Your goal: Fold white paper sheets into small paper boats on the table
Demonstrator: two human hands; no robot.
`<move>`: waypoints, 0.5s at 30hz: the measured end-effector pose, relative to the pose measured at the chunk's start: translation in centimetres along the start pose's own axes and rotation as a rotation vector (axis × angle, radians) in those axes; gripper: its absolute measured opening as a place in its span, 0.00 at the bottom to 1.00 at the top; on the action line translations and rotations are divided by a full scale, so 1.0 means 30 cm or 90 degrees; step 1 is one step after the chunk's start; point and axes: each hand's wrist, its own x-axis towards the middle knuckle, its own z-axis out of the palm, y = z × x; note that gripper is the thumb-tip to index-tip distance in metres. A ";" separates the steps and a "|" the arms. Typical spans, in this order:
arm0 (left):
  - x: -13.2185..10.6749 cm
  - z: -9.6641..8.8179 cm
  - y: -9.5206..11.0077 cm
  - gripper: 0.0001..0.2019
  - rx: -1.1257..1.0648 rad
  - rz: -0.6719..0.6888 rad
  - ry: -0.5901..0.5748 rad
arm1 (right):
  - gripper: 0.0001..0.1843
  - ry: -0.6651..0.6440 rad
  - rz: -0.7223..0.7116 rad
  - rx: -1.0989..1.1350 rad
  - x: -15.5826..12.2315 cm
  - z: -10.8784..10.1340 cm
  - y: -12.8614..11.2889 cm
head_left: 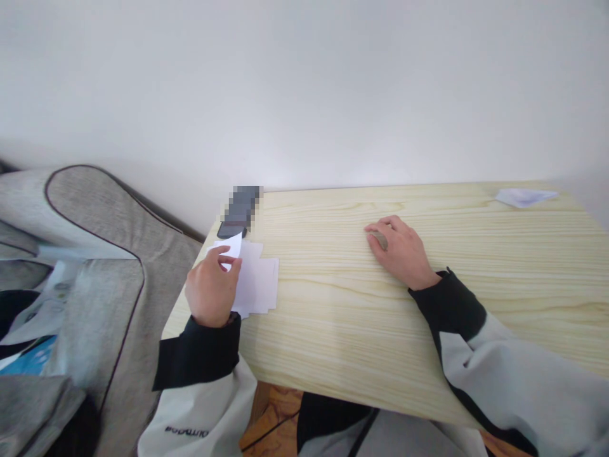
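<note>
My left hand (pixel 212 289) is at the left end of the table, pinching a white sheet of paper (pixel 232 243) between thumb and fingers. The sheet's near edge is lifted and bent upward. Under it lies a loose, uneven stack of white paper sheets (pixel 259 279), partly hidden by the hand. My right hand (pixel 399 249) rests on the tabletop right of the middle, fingers loosely bent and holding nothing that I can see. A tan strip, like an adhesive bandage (pixel 379 240), is wrapped on its thumb.
Beyond the paper stack lies a dark phone-like object (pixel 239 209), partly blurred out. A folded white paper (pixel 526 197) sits at the far right of the wooden table (pixel 333 317). A wall stands behind the table. A grey sofa (pixel 157 266) adjoins its left side.
</note>
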 end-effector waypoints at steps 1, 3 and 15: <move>-0.002 0.003 0.003 0.15 0.005 0.009 -0.003 | 0.12 0.000 0.001 0.001 0.000 0.000 -0.001; -0.013 0.009 0.010 0.13 0.014 0.046 0.016 | 0.12 0.000 0.003 -0.001 0.000 0.001 -0.002; -0.085 0.120 0.256 0.09 -0.138 0.329 0.011 | 0.12 -0.004 -0.007 0.015 0.002 -0.004 0.000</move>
